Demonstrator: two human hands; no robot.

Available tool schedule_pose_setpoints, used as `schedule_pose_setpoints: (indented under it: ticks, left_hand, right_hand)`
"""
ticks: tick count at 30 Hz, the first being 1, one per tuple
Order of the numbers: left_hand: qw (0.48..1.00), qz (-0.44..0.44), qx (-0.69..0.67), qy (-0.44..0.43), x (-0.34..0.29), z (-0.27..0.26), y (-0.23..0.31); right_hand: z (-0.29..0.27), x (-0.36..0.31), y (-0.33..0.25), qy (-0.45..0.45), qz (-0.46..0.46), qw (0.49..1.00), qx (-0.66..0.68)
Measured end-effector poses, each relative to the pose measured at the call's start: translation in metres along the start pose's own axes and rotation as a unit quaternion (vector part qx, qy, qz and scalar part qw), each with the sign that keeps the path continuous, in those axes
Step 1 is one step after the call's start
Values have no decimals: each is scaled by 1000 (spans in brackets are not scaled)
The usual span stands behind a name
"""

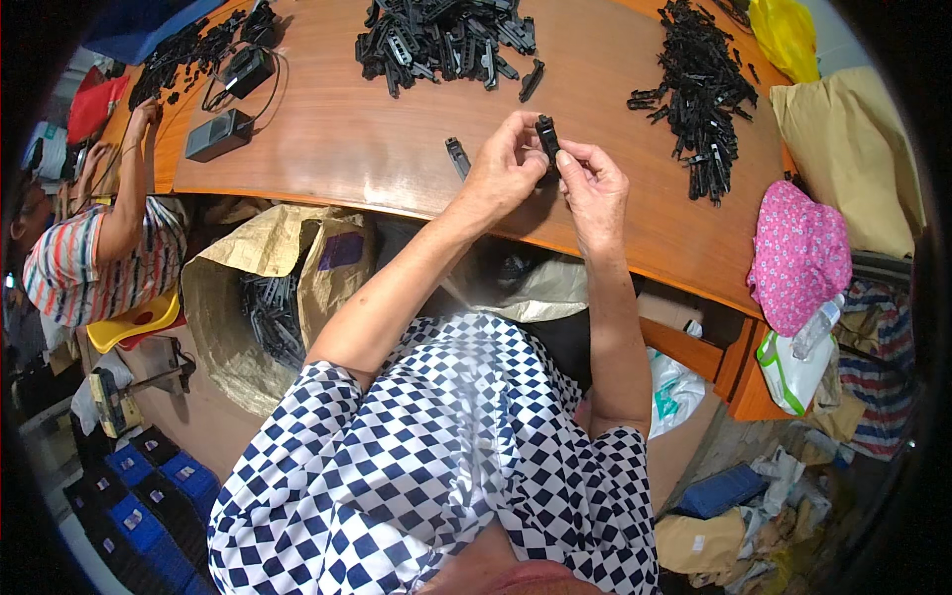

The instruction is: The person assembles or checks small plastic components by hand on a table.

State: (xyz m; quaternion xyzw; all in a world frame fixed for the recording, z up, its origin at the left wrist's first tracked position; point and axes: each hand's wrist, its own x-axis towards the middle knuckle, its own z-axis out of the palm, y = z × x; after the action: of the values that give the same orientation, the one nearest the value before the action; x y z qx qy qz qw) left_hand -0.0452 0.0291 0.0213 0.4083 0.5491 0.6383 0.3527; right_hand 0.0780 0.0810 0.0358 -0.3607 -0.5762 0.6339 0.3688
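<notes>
A small, narrow black plastic part (547, 136) stands roughly upright between my hands, over the near side of the wooden table (337, 149). My left hand (504, 167) pinches it from the left, its fingers partly hiding the lower end. From the other side, my right hand (600, 193) grips it between thumb and fingers. Left of my left hand lies a loose black plastic piece (457, 157). Another single piece (532, 81) rests farther back, beside a large pile of black plastic parts (436, 45). What each part is for cannot be made out.
Another pile of black parts (702, 109) lies at the right. Two black boxes, one a speaker-like block (219, 135), sit at the left with a cable. An open sack (223, 288) of parts stands below the table edge. A person in a striped shirt (74, 253) works at far left.
</notes>
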Motion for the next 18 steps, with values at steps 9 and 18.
schedule_pose_setpoints:
  ticks: [9,18]
  left_hand:
    - [980,-140,-139,-18,2,-4,-1]
    - [977,-130,-158,-62,5,-12,30]
  right_hand:
    - [-6,0,21,-22,-24,999,-26]
    - [-15,0,-7,-156,90,983,40]
